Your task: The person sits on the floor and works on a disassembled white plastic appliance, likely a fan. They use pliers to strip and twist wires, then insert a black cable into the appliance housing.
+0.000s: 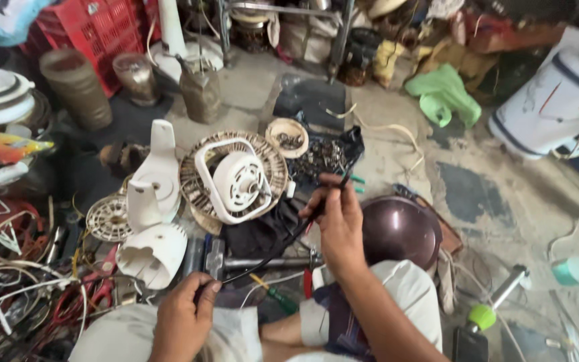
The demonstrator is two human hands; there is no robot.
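On the cluttered workshop floor, seen from my head camera, I am sitting with knees drawn up and working a black cable (283,243) between both hands. My right hand (338,224) is pinching the cable's upper end near a thin dark tip, fingers closed tight around it, thumb pressing from the side. My left hand (185,315) is gripping the lower end of that cable down by my lap, fingers curled shut, so the cable is running slack across the gap between the two hands, above a metal hammer (236,261) lying on the ground.

Ahead of my right hand, a dismantled fan motor (234,179) with a white bracket and copper-coloured windings is lying on the floor, and white plastic fan housings (152,221) are resting just left of it. A small dish of screws (287,137) is sitting beyond the motor, beside a black sheet scattered with loose hardware (326,155). A brown dome-shaped cover (400,231) is lying just right of my right hand. Tangled wires (15,268) are piling up at far left, and a green cloth (443,94) is lying well apart at upper right.

In my judgement, doing this well is calling for a firm pinch close to the cable end and a steady left-hand hold, keeping the cable from twisting.
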